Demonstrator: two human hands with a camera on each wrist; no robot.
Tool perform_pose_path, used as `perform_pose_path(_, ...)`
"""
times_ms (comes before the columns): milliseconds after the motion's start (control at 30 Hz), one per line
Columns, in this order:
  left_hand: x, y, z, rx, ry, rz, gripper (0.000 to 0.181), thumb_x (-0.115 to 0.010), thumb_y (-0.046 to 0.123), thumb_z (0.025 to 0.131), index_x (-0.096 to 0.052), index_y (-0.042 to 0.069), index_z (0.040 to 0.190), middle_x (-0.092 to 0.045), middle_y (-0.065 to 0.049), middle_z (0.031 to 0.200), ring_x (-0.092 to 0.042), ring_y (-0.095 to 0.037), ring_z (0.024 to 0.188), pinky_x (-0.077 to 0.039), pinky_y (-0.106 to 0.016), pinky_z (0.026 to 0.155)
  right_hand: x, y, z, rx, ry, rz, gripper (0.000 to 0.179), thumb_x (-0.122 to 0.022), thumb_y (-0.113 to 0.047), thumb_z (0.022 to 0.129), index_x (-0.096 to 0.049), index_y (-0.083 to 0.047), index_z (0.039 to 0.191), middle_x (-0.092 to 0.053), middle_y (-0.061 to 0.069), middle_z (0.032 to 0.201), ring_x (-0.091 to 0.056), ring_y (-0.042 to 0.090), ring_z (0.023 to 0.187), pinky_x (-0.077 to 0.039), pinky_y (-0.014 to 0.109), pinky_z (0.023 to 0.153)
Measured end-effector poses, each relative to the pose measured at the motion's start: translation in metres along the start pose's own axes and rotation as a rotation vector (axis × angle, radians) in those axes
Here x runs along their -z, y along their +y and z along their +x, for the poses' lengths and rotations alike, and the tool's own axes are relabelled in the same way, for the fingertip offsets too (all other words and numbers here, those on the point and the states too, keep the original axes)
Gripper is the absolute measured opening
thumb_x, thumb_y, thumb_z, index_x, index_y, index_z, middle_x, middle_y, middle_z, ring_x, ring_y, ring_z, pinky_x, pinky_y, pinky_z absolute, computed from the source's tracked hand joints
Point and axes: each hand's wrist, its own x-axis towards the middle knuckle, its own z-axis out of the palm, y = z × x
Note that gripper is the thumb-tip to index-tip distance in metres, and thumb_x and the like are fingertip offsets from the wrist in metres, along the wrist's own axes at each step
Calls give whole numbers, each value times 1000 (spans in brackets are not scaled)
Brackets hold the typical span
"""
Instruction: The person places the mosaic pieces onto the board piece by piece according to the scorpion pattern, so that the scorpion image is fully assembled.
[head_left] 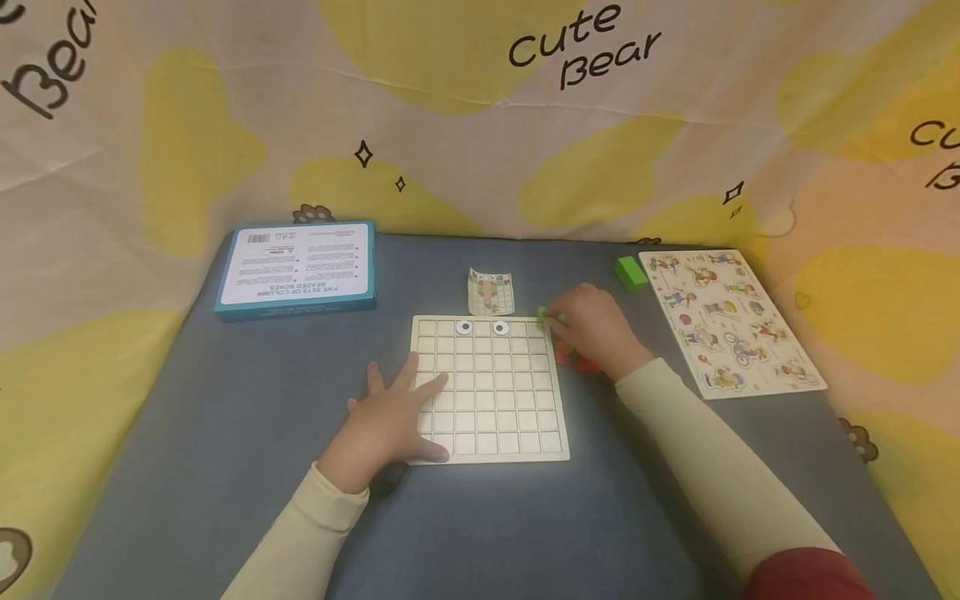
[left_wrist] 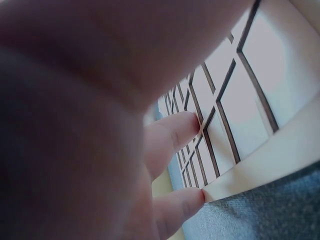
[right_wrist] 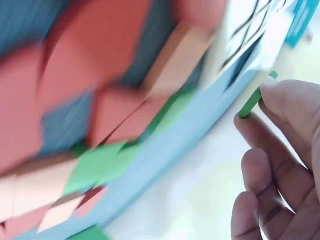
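A pale wooden grid board (head_left: pixel 486 392) lies on the table, with two round eye pieces (head_left: pixel 482 327) in its top row. My left hand (head_left: pixel 390 412) rests with spread fingers on the board's left edge; in the left wrist view its fingertips (left_wrist: pixel 189 122) touch the frame and grid. Near the board's top right corner, my right hand (head_left: pixel 596 327) pinches a small green tile (right_wrist: pixel 257 96) between thumb and finger. Below that hand lie loose red tiles (head_left: pixel 587 366), partly hidden by it; the right wrist view also shows peach tiles (right_wrist: pixel 175 62) and green tiles (right_wrist: pixel 100 165), blurred.
Behind the board stands a small curled picture card (head_left: pixel 491 293). A blue and white box (head_left: pixel 300 267) lies at the back left. To the right are a green block (head_left: pixel 631 273) and a picture puzzle board (head_left: pixel 731 321). A printed cloth (head_left: pixel 450 108) hangs behind the table.
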Motion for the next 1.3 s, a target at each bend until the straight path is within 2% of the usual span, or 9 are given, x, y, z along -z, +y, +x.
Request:
perform_pose_path(300,-1,-1,1,0,-4,0,114,-100,47,67,-43,28,164,-7,-16,177,7,-68,149,-18,-91,102,-8,-35,-9,214,-12,4,12,-82,-5,89,-77,-13,82,-72,-4,77,-63,20,73,-47,40,77)
perform_pose_path(467,-1,-1,0,1,-9,3,114,-100,47,67,-43,29,165,-7,-16,177,7,-68,149,-18,-91,102,-13,-39,-12,206,-72,-7,9,-81,-6,91,-80,-15,89,-76,-3,86,-60,21,78,-46,39,76)
perform_pose_path(667,1,1,-2,-4,-7,-7,112,-99,46,68,-44,27,164,-8,-16,177,7,-68,149,-18,-90,102,-16,-43,-14,140,-76,-1,10,-80,-7,93,-84,-13,101,-78,4,102,-66,28,94,-52,43,85)
perform_pose_path(800,2,2,-3,-4,-3,-12,111,-99,46,68,-45,27,164,-9,-16,177,6,-68,149,-18,-91,102,-18,-45,-12,40,-107,30,13,-78,-12,96,-85,-9,106,-77,8,106,-68,29,101,-52,45,95)
perform_pose_path(1000,2,0,-2,-3,-1,-9,111,-99,46,68,-45,27,164,-9,-16,177,5,-68,149,-19,-91,102,-18,-38,-6,-10,-83,106,18,-70,-14,99,-84,-4,104,-75,12,107,-67,33,106,-50,49,99)
perform_pose_path(1100,2,1,-2,-5,-6,-7,111,-99,47,69,-44,28,164,-9,-16,177,5,-69,149,-19,-90,102,-7,-24,-7,-125,-31,141,22,-66,-16,101,-82,-2,107,-74,16,112,-66,39,110,-49,53,101)
perform_pose_path(1167,1,1,-2,-9,-5,-2,111,-99,47,69,-44,27,164,-9,-16,177,5,-69,149,-20,-90,102,4,-10,-9,-246,-6,146,24,-64,-17,102,-80,-1,111,-73,19,116,-65,41,113,-49,55,101)
perform_pose_path(1233,1,1,-1,-11,-7,5,112,-98,47,69,-43,28,164,-8,-16,177,5,-69,149,-21,-90,102,12,3,-14,-343,-9,136,25,-64,-16,102,-80,-1,113,-73,20,117,-65,43,114,-49,57,101)
perform_pose_path(1300,1,0,-1,-12,-7,14,112,-98,48,70,-43,28,165,-8,-16,177,4,-69,149,-22,-90,101,15,16,-18,-384,-37,104,25,-63,-15,102,-80,-2,112,-74,19,115,-67,41,112,-50,57,99)
